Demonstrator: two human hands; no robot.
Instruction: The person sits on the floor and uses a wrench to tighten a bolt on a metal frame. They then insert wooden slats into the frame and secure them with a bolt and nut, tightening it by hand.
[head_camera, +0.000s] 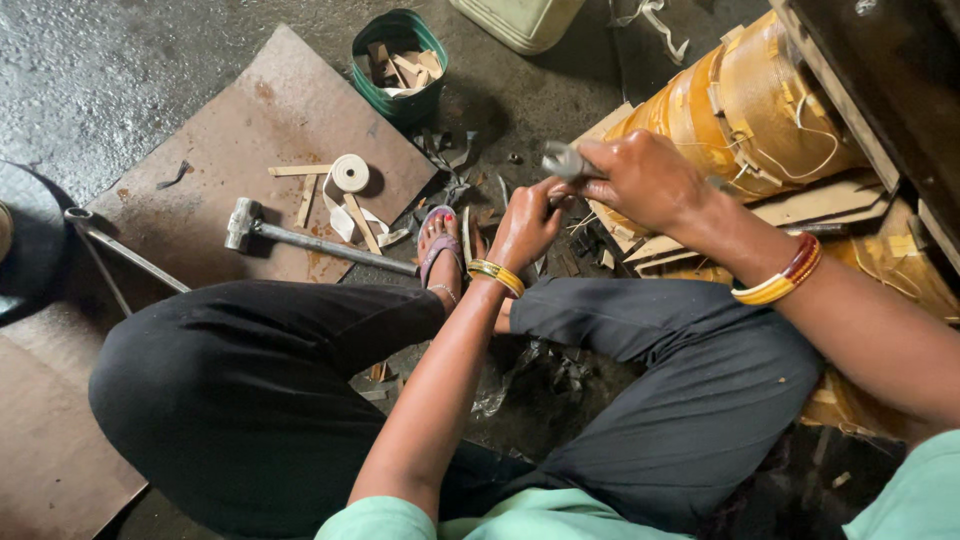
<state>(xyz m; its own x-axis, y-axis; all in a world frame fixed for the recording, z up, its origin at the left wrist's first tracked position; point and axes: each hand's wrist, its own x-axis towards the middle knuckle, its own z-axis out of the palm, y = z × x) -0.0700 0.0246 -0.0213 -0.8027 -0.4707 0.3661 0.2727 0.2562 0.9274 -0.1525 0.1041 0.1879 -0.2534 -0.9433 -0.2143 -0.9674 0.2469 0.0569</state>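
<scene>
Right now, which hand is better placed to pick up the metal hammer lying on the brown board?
Probably the left hand: it sits nearer the metal hammer. The right hand is farther away and already grips a grey metal tool.

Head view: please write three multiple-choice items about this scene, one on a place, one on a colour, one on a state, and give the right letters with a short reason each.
1. Where does the hammer lie?
A. on the brown sheet on the floor
B. inside the bucket
C. on the person's lap

2. What colour is the small bucket that holds wood scraps?
A. red
B. green
C. white

3. What is the right hand doing?
A. resting open on the knee
B. gripping a grey metal tool
C. holding the roll of tape

Answers:
1 A: the hammer rests flat on the brown sheet, near the white tape roll.
2 B: its wall is green.
3 B: its fingers close round the grey tool, beside the left hand and the wound coil.
</scene>
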